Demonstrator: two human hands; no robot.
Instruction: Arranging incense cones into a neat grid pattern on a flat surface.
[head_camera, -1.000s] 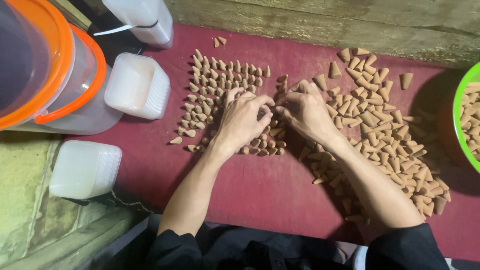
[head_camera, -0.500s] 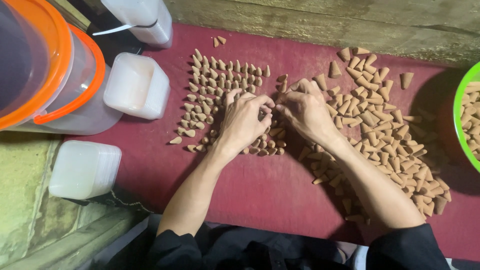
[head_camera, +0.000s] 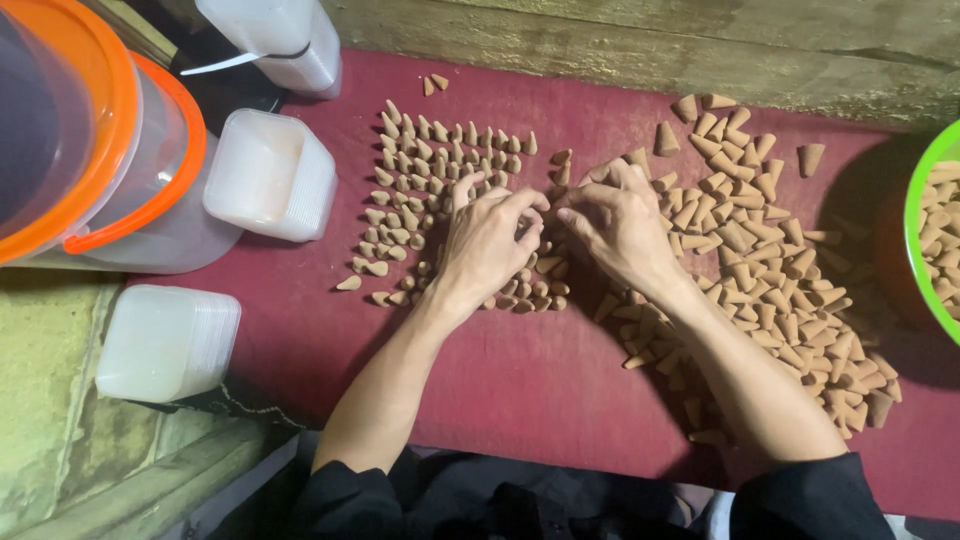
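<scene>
Two hands at the middle of the red mat (head_camera: 520, 390), palms down, close together but apart. Left hand (head_camera: 490, 245) on the standing cones (head_camera: 440, 160), fingers (head_camera: 515, 205) curled and slightly spread, tips among the cones; whether any cone is pinched, cannot tell. Right hand (head_camera: 625, 235) at the inner edge of the loose pile (head_camera: 770, 270), fingers bent toward the left hand, tips near together; grip on a cone likewise not to be told.

Standing cones set in rough rows from the mat's far left part toward the middle, tan, points up. Loose pile spread over the right half, reaching down toward the near right edge, cones lying every way. Open red mat along the near edge between the forearms, and a bare strip at the left edge beside the tubs.

Green bowl (head_camera: 925, 215) at the right edge, cut by the frame, more cones inside. Clear bucket (head_camera: 120, 170) with orange rim and handle off the left edge. Three white square tubs: one (head_camera: 270, 175) at the mat's left edge, one (head_camera: 165, 340) off the near left corner, one (head_camera: 275, 35) beyond the far left corner. Rough wooden plank (head_camera: 640, 45) along the far edge.
</scene>
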